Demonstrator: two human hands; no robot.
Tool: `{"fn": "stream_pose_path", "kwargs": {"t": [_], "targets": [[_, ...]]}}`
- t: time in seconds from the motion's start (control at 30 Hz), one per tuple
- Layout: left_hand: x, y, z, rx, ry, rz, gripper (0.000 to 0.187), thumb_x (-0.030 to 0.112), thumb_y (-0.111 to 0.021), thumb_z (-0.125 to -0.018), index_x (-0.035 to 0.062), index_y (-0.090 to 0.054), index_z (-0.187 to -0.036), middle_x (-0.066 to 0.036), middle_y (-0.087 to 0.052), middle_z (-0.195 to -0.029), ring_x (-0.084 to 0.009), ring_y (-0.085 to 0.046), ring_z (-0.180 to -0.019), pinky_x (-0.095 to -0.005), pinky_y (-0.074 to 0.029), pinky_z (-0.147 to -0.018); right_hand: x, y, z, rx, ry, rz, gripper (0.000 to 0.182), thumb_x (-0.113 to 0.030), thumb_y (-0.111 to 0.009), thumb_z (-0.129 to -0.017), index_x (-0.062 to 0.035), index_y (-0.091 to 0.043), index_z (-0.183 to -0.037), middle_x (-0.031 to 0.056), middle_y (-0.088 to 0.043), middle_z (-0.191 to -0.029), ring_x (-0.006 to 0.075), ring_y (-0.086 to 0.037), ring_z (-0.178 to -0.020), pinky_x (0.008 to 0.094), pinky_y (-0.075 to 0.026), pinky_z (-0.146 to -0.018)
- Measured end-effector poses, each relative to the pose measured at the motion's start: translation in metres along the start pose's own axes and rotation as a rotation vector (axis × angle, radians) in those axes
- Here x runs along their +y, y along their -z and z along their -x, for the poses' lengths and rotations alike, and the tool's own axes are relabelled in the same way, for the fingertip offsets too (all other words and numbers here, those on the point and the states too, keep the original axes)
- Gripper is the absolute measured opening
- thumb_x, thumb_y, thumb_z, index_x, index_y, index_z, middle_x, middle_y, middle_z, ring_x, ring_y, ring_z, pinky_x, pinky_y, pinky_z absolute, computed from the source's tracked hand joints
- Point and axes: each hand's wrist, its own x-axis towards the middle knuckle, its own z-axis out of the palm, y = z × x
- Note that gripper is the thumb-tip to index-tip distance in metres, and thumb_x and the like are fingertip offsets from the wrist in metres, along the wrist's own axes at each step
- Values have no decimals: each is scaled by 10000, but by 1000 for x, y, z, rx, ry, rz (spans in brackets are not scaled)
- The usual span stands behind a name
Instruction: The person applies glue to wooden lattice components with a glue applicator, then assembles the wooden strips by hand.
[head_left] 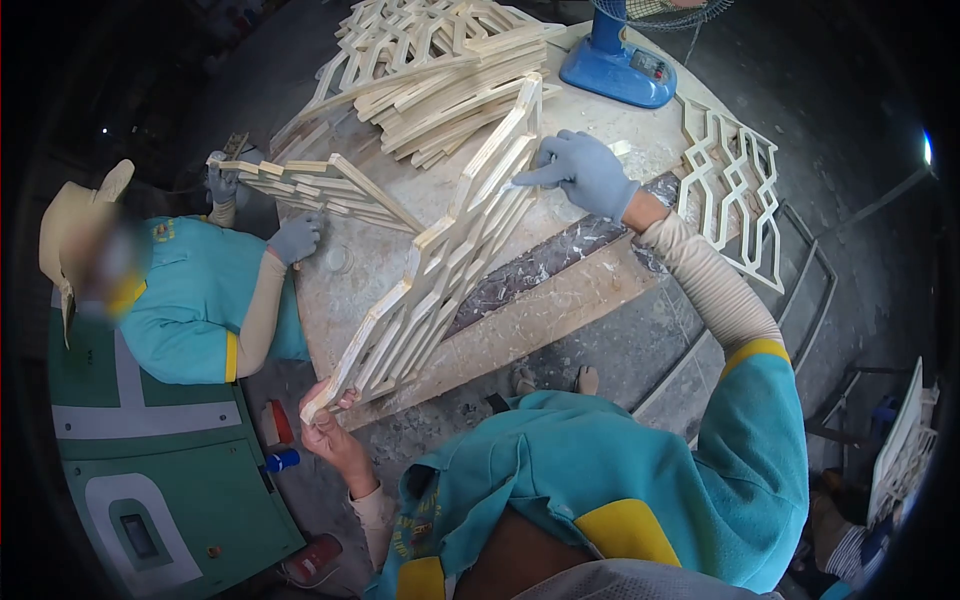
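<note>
A pale wooden lattice panel (440, 250) with zigzag slats stands tilted on edge across the table. My left hand (338, 440), without a glove, grips its near lower end, fingers wrapped around the frame. My right hand (585, 175), in a grey glove, is at the panel's upper right side. One of its fingers stretches out and touches a slat, where a small whitish patch shows. The other fingers are partly bent, and I see nothing held in them.
Across the worktable (390, 190), a co-worker (200, 290) in grey gloves handles another lattice piece (325, 185). Lattice panels (450, 80) are piled at the back. A blue fan (620, 70) stands at the far edge. Another lattice panel (730, 190) lies to the right. Green cabinet (150, 450) lower left.
</note>
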Motion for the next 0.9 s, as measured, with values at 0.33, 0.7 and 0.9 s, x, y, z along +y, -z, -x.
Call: {"fn": "stream_pose_path", "kwargs": {"t": [0.33, 0.7, 0.9], "targets": [[-6, 5, 3, -21, -3, 40, 581, 497, -471, -996, -68, -574, -1075, -108, -615, -837, -163, -586, -774, -304, -483, -739, -27, -5, 9, 73, -176, -85, 435, -19, -646, -788, -358, -743, -1043, 13, -573, -847, 232, -568, -802, 372, -495, -752], [-5, 9, 9, -39, -21, 27, 583, 481, -491, -994, -82, -587, -1107, -140, -645, -869, -178, -606, -779, -306, -501, -736, -67, -14, 17, 135, -426, 84, 381, -58, -629, -833, -336, -737, -1070, 61, -553, -871, 258, -589, -836, 382, -521, -724], [-8, 10, 13, -47, -33, 62, 576, 471, -504, -993, -87, -592, -1105, -138, -647, -877, -175, -606, -780, -304, -501, -734, -79, -6, 19, 74, -497, -70, 356, -86, -632, -842, -323, -732, -1088, 82, -568, -889, 261, -604, -811, 381, -528, -702]]}}
